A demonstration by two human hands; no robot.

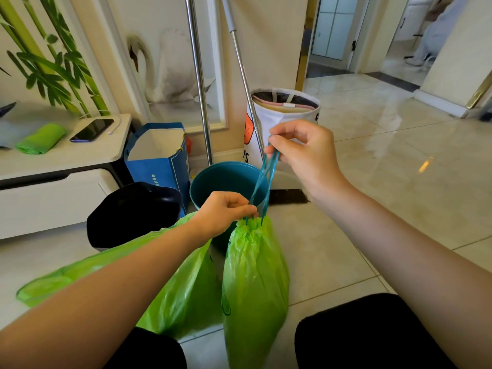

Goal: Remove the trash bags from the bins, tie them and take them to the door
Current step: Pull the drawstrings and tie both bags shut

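Observation:
A full green trash bag [254,283] hangs in front of me, its neck gathered tight. My left hand [225,211] pinches the puckered neck. My right hand [300,150] is raised above it and grips the teal drawstring [263,179], which runs taut between both hands. A second green trash bag [183,286] lies on the floor under my left forearm. Behind the bags stand a teal bin [213,182] with no bag in it and a black bin [133,214].
A blue paper bag [157,161] and a white fabric basket [287,113] stand by the wall, with two metal poles [199,83] leaning there. A white cabinet [61,161] at the left carries a phone [91,129] and a green roll [40,138]. A tiled floor [399,155] leads to a doorway [332,35] at the back right.

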